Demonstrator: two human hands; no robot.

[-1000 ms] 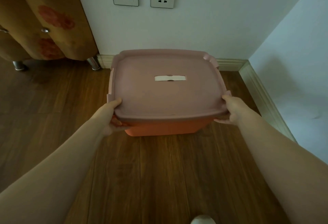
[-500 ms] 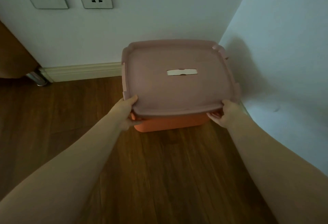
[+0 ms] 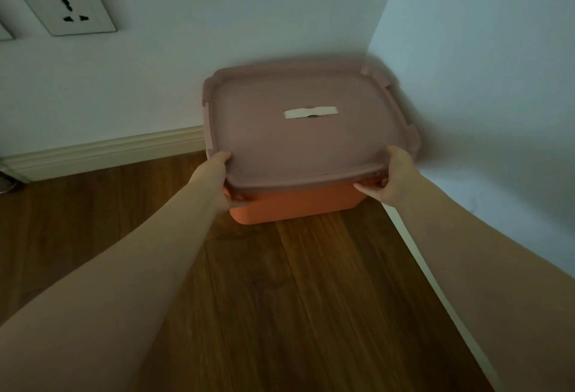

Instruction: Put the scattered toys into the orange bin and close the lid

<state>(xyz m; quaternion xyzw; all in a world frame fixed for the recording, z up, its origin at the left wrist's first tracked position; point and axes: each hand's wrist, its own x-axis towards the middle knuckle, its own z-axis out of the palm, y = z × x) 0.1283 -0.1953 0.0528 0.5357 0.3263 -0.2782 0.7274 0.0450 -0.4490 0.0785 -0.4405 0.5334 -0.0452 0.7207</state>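
Fingers (image 3: 365, 189) grip orange bin (image 3: 295, 206) — pink lid (image 3: 298, 143) on.

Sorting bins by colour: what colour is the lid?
Dusty pink lid, in the head view.

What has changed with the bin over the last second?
The orange bin has been carried right, from beside the cabinet into the wall corner. Unchanged: the lid sits on it, the left hand and right hand still grip its near corners.
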